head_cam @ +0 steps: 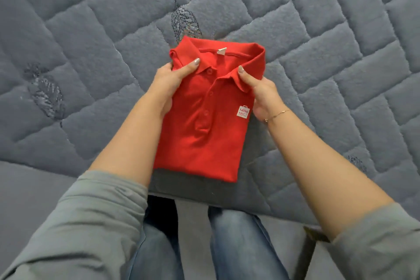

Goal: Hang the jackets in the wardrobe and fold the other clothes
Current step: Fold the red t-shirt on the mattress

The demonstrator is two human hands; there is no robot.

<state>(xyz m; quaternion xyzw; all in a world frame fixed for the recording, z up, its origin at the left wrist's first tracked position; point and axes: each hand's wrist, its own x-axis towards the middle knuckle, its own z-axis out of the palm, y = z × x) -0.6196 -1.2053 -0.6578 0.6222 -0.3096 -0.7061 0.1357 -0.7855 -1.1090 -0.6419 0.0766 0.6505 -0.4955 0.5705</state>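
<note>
While the folded red polo shirt (204, 116) is lying over the grey bedspread (91, 29), the left hand (168, 84) and right hand (261, 95) are pinching its soft, light collar sides, probably the best hold.

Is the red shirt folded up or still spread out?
Folded. The red shirt is a neat small rectangle, collar on top, no sleeves showing. The left hand and right hand hold its sides over the grey quilt.
</note>
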